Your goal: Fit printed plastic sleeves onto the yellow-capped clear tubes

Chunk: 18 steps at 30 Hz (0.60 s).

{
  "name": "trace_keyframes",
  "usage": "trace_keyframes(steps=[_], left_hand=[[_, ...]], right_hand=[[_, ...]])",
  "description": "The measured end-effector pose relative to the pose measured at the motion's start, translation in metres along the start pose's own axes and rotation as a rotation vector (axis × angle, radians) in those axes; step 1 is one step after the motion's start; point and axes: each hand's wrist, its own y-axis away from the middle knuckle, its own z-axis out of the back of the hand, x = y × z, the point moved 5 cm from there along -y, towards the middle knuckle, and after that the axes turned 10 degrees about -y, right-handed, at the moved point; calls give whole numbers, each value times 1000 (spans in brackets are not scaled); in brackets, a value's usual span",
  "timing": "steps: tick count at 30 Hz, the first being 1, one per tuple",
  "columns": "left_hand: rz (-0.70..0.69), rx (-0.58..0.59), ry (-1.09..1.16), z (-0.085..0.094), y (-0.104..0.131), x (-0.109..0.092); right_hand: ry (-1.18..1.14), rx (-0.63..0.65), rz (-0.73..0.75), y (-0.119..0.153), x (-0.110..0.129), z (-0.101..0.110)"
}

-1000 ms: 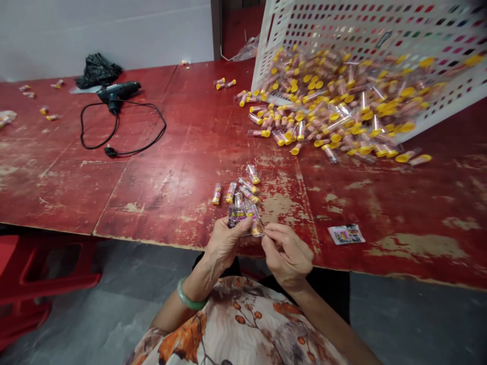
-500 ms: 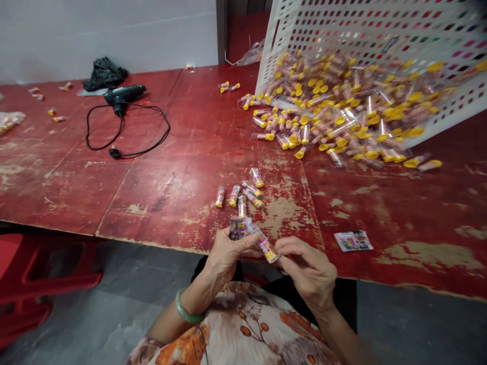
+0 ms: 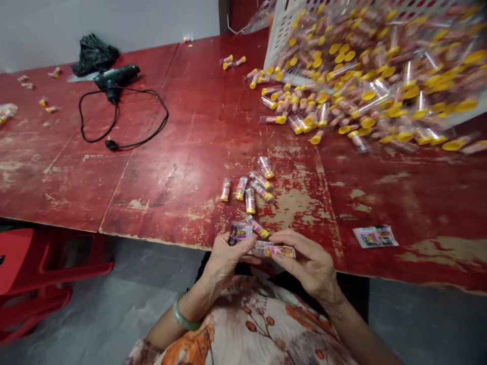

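Note:
My left hand (image 3: pixel 224 257) is closed on a small stack of flat printed plastic sleeves (image 3: pixel 241 231). Its thumb also presses the near end of another printed sleeve (image 3: pixel 274 250), lying almost level between both hands. My right hand (image 3: pixel 310 261) pinches that sleeve's other end between thumb and fingers. Whether anything is inside it, I cannot tell. Just beyond my fingers, a sleeved tube with a yellow cap (image 3: pixel 258 227) lies on the red table. Several similar sleeved tubes (image 3: pixel 250 201) are scattered a little farther off.
A white perforated basket (image 3: pixel 279 48) is tipped on its side at the right, yellow-capped clear tubes (image 3: pixel 368 96) spilling out. Another flat bundle of sleeves (image 3: pixel 375 237) lies right. A heat gun (image 3: pixel 116 77) with its cord and a black plastic bag (image 3: pixel 94 54) are back left; a red stool (image 3: pixel 23 268) stands left.
The printed sleeve between my hands has turned from slanted to nearly level. A sleeved tube now shows plainly beyond my fingers. The whole view has shifted slightly.

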Motion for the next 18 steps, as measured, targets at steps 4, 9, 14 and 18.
trace_keyframes(steps=[4, 9, 14, 18], left_hand=[[49, 177, -109, -4, -5, -1], [55, 126, 108, -14, -4, 4], [12, 164, 251, -28, 2, 7], [-18, 167, 256, -34, 5, 5]], right_hand=[[-5, 79, -80, -11, -1, 6], [336, -234, 241, -3, 23, 2], [599, -198, 480, 15, 34, -17], [711, -299, 527, 23, 34, -16]])
